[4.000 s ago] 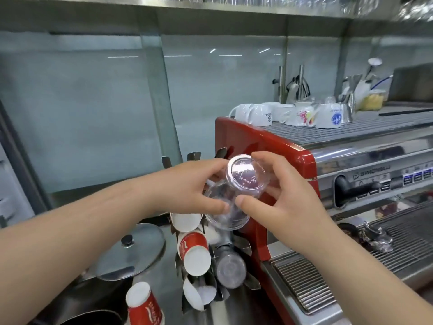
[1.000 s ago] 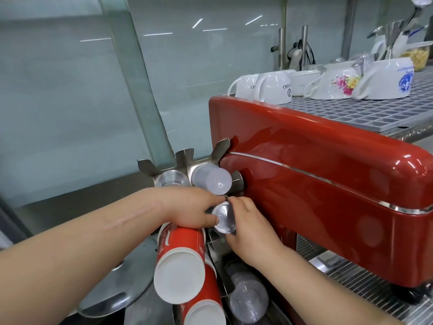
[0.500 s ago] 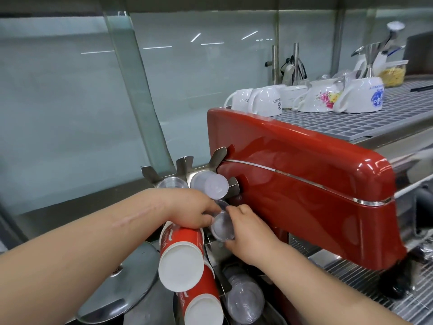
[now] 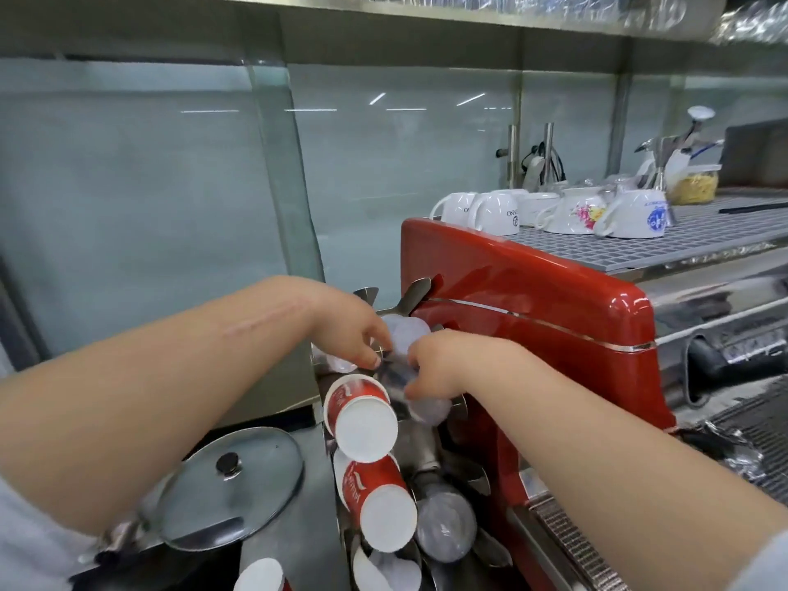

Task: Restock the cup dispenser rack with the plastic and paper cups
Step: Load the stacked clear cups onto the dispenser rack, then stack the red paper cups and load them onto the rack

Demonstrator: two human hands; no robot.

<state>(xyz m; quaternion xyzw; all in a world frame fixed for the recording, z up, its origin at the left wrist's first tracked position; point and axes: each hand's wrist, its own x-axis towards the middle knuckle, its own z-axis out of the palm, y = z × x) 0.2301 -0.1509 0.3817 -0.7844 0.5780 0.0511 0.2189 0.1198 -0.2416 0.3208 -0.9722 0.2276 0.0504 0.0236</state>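
Pale green glass wall [image 4: 128, 198] behind, streaked with ceiling-light reflections. Steel shelf [image 4: 426, 10] overhead. Red espresso machine [image 4: 533, 317] at right, white mugs [image 4: 494, 213] upturned on its top grate [image 4: 703, 236].

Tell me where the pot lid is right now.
The pot lid lies at the lower left of the head view, under the left forearm, just left of the red paper cups in the rack.

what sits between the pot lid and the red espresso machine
In the head view, the cup dispenser rack with red paper cups and clear plastic cups stands between the pot lid and the espresso machine.
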